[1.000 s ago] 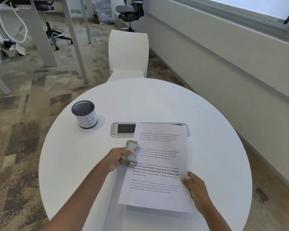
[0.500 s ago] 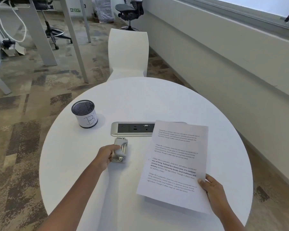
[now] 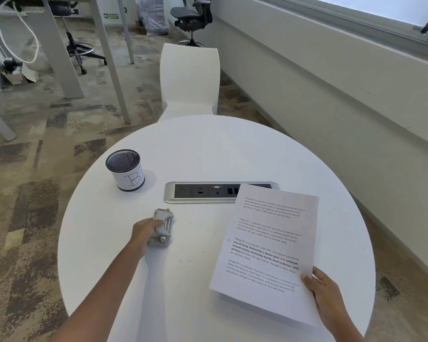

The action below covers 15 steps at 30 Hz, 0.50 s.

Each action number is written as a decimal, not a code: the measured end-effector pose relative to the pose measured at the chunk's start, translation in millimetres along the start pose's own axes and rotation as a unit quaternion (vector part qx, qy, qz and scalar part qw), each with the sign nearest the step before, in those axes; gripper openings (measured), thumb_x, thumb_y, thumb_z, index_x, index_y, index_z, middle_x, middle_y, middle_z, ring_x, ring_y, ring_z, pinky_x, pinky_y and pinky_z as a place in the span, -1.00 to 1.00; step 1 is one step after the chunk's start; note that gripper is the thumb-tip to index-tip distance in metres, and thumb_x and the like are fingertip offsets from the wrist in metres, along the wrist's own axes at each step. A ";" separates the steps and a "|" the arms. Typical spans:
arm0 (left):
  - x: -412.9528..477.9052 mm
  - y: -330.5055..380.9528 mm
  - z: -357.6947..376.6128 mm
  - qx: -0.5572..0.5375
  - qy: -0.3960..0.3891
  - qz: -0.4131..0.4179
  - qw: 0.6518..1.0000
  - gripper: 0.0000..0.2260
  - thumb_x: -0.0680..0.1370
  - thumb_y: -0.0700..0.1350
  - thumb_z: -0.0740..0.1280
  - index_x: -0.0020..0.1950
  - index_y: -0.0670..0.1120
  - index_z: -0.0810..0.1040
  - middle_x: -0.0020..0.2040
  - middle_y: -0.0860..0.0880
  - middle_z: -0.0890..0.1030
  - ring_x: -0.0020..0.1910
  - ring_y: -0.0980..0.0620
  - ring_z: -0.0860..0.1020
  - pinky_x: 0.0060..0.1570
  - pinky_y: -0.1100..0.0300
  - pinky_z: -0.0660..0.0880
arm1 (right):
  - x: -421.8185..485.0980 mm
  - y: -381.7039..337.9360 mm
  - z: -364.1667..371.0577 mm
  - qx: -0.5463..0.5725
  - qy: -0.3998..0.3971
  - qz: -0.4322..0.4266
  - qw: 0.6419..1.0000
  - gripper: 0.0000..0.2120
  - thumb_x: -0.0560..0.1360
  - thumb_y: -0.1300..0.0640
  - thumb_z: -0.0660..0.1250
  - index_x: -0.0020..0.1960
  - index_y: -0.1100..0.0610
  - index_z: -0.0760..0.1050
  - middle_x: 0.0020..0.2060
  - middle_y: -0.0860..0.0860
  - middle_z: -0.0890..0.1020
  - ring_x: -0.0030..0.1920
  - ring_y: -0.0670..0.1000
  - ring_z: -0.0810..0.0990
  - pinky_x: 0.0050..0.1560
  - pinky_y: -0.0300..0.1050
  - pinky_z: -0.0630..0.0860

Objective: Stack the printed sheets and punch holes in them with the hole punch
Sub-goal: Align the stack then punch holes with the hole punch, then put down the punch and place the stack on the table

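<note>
The grey metal hole punch rests on the round white table, left of centre. My left hand is wrapped around its left side. The stack of printed sheets is held by its lower right corner in my right hand, lifted slightly off the table and tilted to the right. A small punched hole shows near the sheets' left edge. A clear gap of table separates the punch from the sheets. A few tiny paper dots lie on the table between them.
A mesh pen cup labelled "B" stands at the table's left back. A recessed socket panel runs across the centre, its right end under the sheets. A white chair stands behind the table; a wall runs along the right.
The punch has been pulled off the sheets' left edge and moved left on the table. My right hand has carried the sheets to the right, uncovering the socket panel.
</note>
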State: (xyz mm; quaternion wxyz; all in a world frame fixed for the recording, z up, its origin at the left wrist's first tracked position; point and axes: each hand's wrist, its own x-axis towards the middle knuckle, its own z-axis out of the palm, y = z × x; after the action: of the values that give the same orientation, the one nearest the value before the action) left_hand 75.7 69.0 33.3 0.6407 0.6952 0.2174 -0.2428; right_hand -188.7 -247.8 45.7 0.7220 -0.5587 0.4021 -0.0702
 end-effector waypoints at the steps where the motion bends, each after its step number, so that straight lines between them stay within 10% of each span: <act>1: 0.6 -0.3 0.6 0.010 0.001 0.005 1.000 -0.84 0.45 -0.30 0.30 -0.32 -0.13 0.49 -0.27 -0.13 0.47 -0.32 -0.07 0.42 -0.33 0.17 0.31 | 1.0 0.7 0.5 -0.003 0.003 0.001 1.000 -0.76 0.48 0.38 0.22 0.04 0.14 0.52 -0.31 -0.01 0.73 -0.31 -0.01 0.70 -0.22 -0.07 0.62; 8: -10.4 3.8 9.6 0.188 0.043 0.066 0.979 -0.61 0.17 -0.01 0.25 -0.13 -0.23 0.50 -0.18 -0.17 0.51 -0.19 -0.12 0.44 -0.34 0.16 0.28 | 1.7 1.4 5.5 0.006 0.004 0.010 1.000 -0.78 0.48 0.38 0.22 -0.01 0.12 0.53 -0.33 0.01 0.73 -0.33 0.01 0.70 -0.22 -0.05 0.62; 15: -13.2 -3.4 18.8 0.306 0.129 0.086 0.939 -0.67 0.49 -0.15 0.29 0.16 -0.33 0.44 0.17 -0.36 0.42 0.18 -0.32 0.41 0.09 -0.02 0.38 | 0.2 4.3 6.5 0.013 0.005 0.009 1.000 -0.76 0.48 0.40 0.21 -0.04 0.11 0.52 -0.35 -0.01 0.73 -0.35 -0.02 0.69 -0.26 -0.11 0.63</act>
State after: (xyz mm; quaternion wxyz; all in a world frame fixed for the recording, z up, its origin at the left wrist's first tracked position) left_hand 62.1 50.6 37.6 0.3817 0.8991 0.1528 -0.1504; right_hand -185.7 -241.4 42.2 0.7274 -0.5457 0.4098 -0.0720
